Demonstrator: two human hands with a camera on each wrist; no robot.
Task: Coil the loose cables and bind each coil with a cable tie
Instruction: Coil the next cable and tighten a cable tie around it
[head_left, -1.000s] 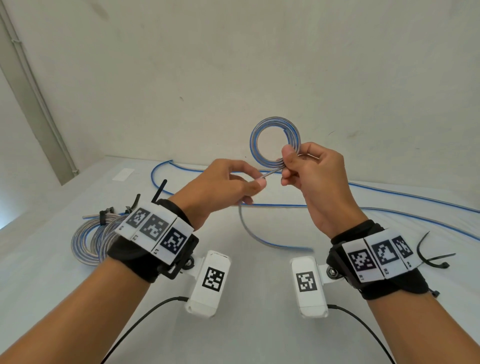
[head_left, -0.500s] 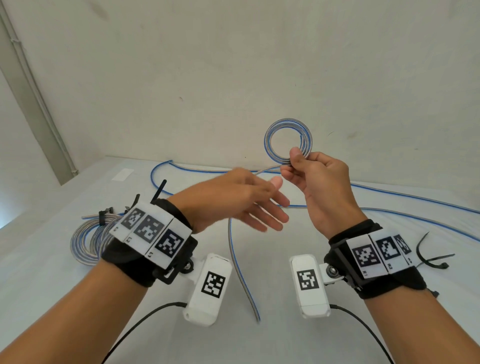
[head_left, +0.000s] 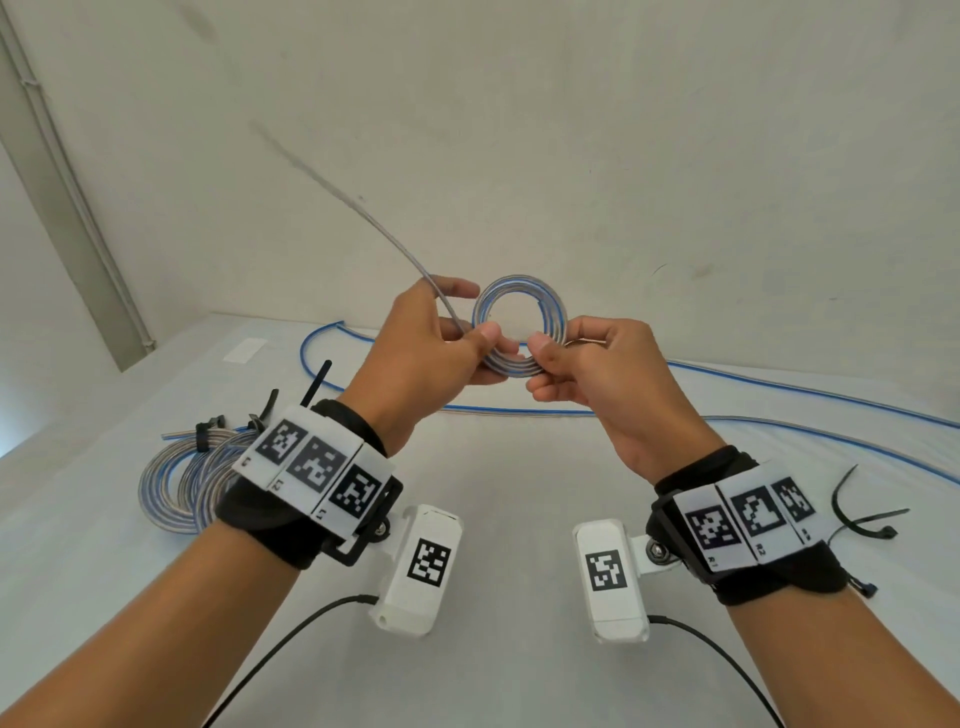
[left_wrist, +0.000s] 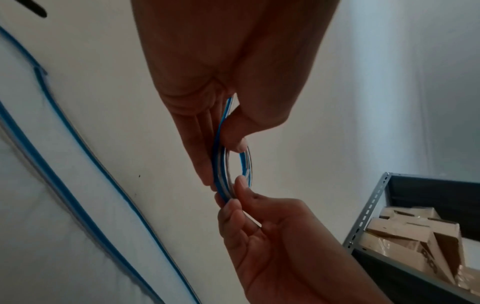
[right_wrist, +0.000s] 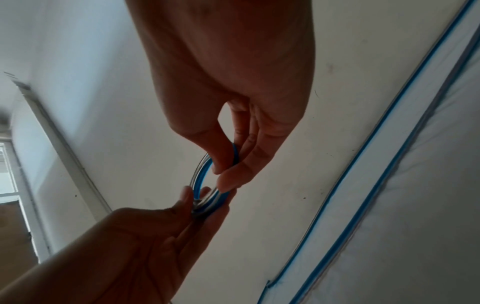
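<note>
Both hands pinch one small cable coil (head_left: 519, 325).

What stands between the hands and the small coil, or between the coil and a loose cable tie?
Nothing: the left hand and right hand already pinch the coil. The cable tie lies beside the right wrist, unobstructed.

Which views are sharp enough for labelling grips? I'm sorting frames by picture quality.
Head view: bright and even, both hands crisp on the coil, only the free cable end smeared by motion. Left wrist view: left hand dim, backlit. Right wrist view: right hand likewise dark against the wall, edges soft.
</note>
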